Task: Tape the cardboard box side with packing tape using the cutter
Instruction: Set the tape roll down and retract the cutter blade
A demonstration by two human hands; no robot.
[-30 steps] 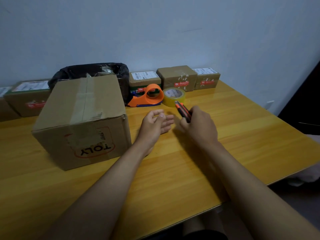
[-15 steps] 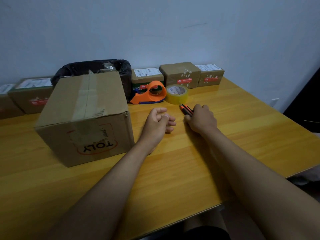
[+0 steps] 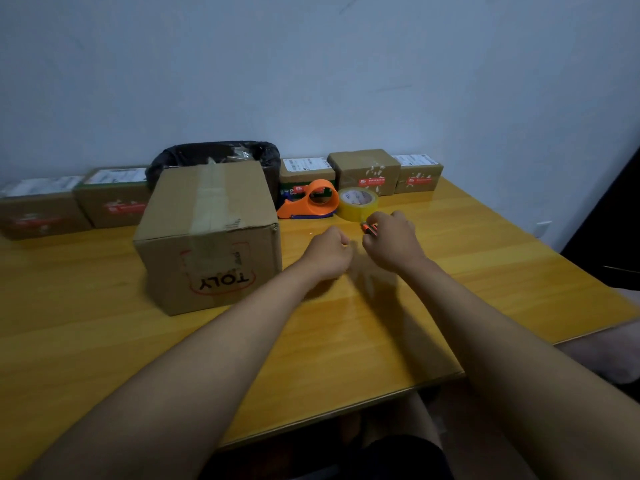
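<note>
- Head view: cardboard box (image 3: 207,237) sits on the desk (image 3: 485,271) left of my hands; it looks light but stiff, so I would brace its top edge.
- Old tape runs over its top seam, "TOLY" printed upside down on the front.
- Right hand (image 3: 391,242) is clamped on the orange-black cutter (image 3: 370,228); left hand (image 3: 329,252) is curled closed, holding nothing visible.
- Yellowish tape roll (image 3: 357,204) lies just beyond, beside the orange dispenser (image 3: 311,200).

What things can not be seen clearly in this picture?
- Head view: the utility knife is mostly hidden inside the right hand; its blade state cannot be told.
- The left hand is a blurred fist.
- Labels on the small parcels are too small to read.
</note>
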